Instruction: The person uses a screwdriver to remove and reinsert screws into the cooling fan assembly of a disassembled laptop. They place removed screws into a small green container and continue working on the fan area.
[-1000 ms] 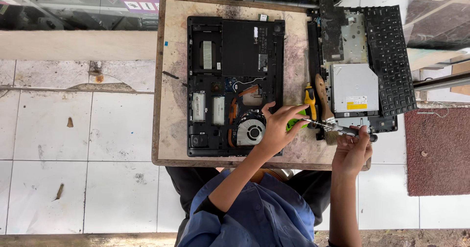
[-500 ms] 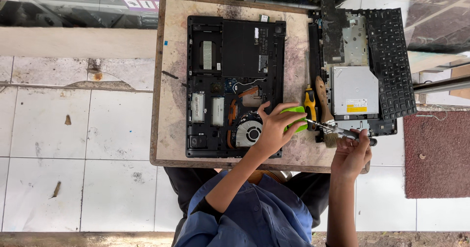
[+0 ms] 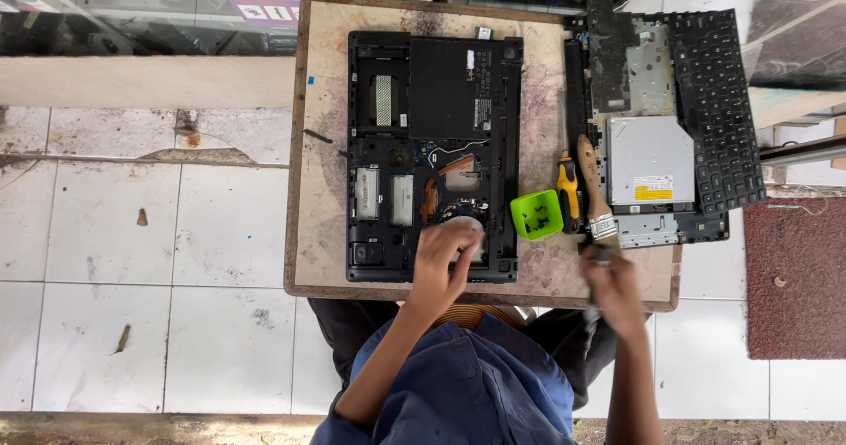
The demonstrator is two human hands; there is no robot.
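Near the bottom centre of the frame, the left hand point(image 3: 445, 255) lies on the lower part of the opened black laptop base point(image 3: 432, 154), its curled fingers covering the round cooling fan point(image 3: 471, 226) so that only a pale arc of it shows above the knuckles; whether it grips the fan or merely presses on it I cannot tell. Half a second ago this hand stretched further right, fingers touching the small green tray point(image 3: 536, 214); now it has drawn back onto the fan, and the tray stands free beside the base's right edge with small dark bits inside, probably screws. That suggests the work has turned from the tray to the fan. To the lower right, the right hand point(image 3: 612, 286) is closed around a slim dark tool point(image 3: 602, 253), of which only the tip shows, and it sits slightly lower than before. Above it lie a wooden-handled brush point(image 3: 592, 189) and a yellow-and-black screwdriver point(image 3: 568, 189), side by side. Further right rest a silver optical drive point(image 3: 650, 159) and the detached keyboard point(image 3: 718, 110), all on the worn wooden table point(image 3: 322, 145).
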